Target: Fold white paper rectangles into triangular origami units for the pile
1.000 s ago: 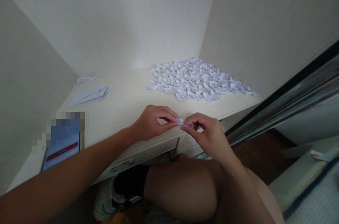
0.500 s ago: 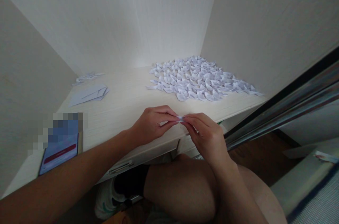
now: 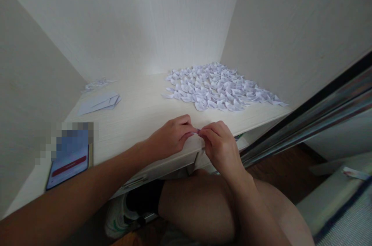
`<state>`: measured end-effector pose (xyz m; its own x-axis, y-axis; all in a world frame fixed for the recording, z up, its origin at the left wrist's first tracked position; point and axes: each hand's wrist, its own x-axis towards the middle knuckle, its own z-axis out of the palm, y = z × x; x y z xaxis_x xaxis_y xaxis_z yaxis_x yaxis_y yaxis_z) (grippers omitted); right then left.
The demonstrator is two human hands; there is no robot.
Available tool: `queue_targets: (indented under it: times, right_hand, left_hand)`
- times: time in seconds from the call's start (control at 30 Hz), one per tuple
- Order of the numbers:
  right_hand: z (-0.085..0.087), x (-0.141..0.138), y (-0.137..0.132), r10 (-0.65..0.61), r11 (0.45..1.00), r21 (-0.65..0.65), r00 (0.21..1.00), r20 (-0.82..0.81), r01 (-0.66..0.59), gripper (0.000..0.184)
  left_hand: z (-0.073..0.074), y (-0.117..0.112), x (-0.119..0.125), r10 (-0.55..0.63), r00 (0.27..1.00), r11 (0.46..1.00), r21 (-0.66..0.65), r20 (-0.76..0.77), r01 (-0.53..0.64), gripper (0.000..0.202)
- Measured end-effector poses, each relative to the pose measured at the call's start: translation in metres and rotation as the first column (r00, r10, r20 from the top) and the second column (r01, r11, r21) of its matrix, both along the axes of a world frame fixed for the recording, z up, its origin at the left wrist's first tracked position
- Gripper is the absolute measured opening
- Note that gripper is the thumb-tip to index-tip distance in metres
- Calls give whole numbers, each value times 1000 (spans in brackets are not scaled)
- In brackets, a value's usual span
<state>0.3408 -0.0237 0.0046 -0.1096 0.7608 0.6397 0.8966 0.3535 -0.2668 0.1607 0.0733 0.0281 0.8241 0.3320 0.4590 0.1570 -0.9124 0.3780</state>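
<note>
Above the desk's front edge, my left hand [image 3: 176, 134] and my right hand [image 3: 220, 141] meet with their fingertips pinched. Between them is a small folded piece of white paper [image 3: 197, 131], mostly covered by the fingers. Both hands grip it, one from each side. Beyond my right hand, many small folded paper boats [image 3: 215, 87] lie packed together on the white desk [image 3: 136, 112]. To the left lies a short stack of flat white paper sheets [image 3: 100, 102], with thin paper strips [image 3: 100, 83] behind it.
A phone [image 3: 71, 157] with a lit screen rests at the desk's left, beside my left forearm. White panels [image 3: 151, 17] enclose the desk at the back and sides. A dark-edged metal frame [image 3: 305, 110] runs along the right. My legs are under the desk.
My fingers have closed in tighter around the paper, and less of it shows. The fingers of both hands are more bent. The boats and sheets stay in place.
</note>
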Motion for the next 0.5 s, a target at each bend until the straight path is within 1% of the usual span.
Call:
queue_targets:
  times: [0.1,0.17,0.27,0.4,0.5]
  right_hand:
    - [0,2,0,19,1000,-20,1000,7,-19,19]
    - [0,5,1,43,998,-42,999,-28,-45,19]
    - [-1,11,0,68,994,-70,987,-148,-79,18]
    - [0,14,-3,48,988,-121,933,-356,-97,11]
    - [1,12,-3,20,986,-141,914,-406,-84,12]
  left_hand:
    - [-1,0,1,17,999,1000,-6,-39,-17,32]
    - [-2,2,1,14,999,1000,-14,-40,-15,31]
    - [-4,6,1,13,1000,997,-72,16,-12,24]
    - [-5,10,0,76,993,974,-219,85,-56,13]
    - [-4,10,0,101,992,958,-279,82,-74,10]
